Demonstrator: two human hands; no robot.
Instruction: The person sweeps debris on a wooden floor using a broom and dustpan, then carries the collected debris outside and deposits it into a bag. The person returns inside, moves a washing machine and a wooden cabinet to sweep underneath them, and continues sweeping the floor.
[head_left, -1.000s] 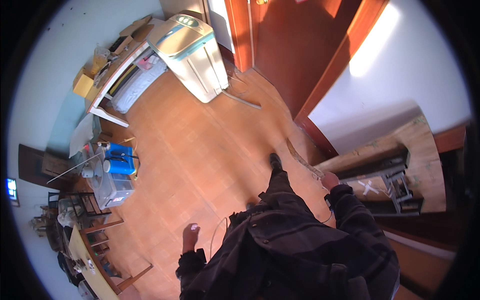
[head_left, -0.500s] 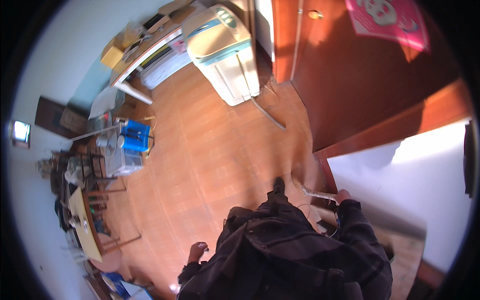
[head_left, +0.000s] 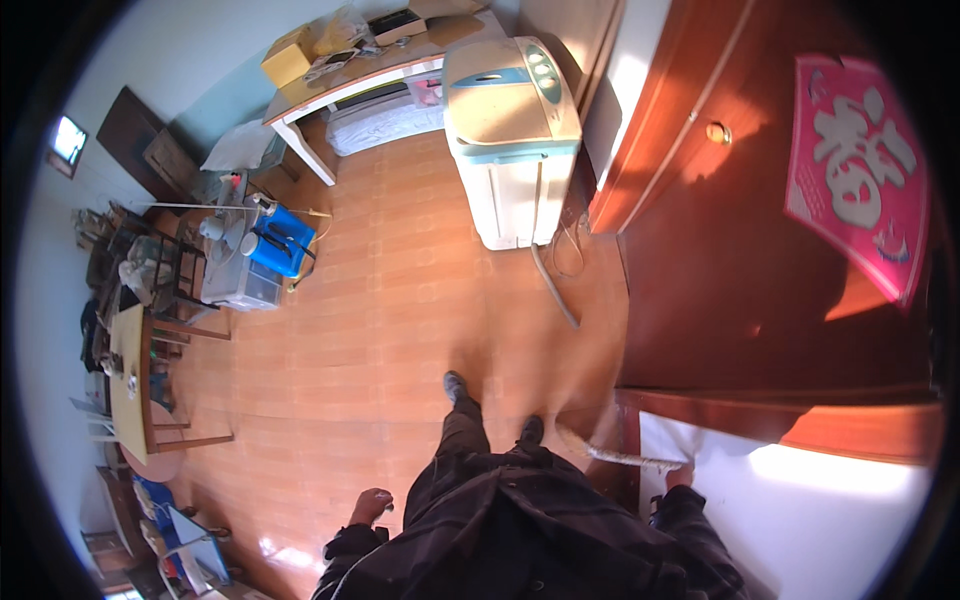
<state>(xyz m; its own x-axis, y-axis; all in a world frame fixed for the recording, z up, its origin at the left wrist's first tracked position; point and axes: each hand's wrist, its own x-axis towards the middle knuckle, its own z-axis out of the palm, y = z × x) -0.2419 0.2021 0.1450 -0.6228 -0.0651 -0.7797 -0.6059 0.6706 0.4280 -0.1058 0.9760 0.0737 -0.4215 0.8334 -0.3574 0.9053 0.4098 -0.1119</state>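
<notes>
My right hand (head_left: 680,477), at the lower right, is closed round the end of a broom (head_left: 635,459). Its pale, thin handle points leftward, low beside the door frame. Brownish bristles at its far end look blurred, and I cannot tell whether they touch the floor. On the other side of my body, my left hand (head_left: 372,506) hangs with curled fingers. A small whitish thing shows at the fingertips, too small to name. Both of my shoes are visible on the tiled floor (head_left: 370,330), the left one farther forward.
A twin-tub washing machine (head_left: 510,140) stands ahead with its grey hose (head_left: 555,290) on the floor. A red-brown door (head_left: 730,240) bears a pink poster (head_left: 865,165). Leftward are a blue backpack sprayer (head_left: 282,240), a wooden table (head_left: 130,375) and a white-legged desk (head_left: 300,150).
My view has turned left and tilted up, so the washing machine and door sit farther right. My left foot has come into view ahead. The broom stays in my right hand.
</notes>
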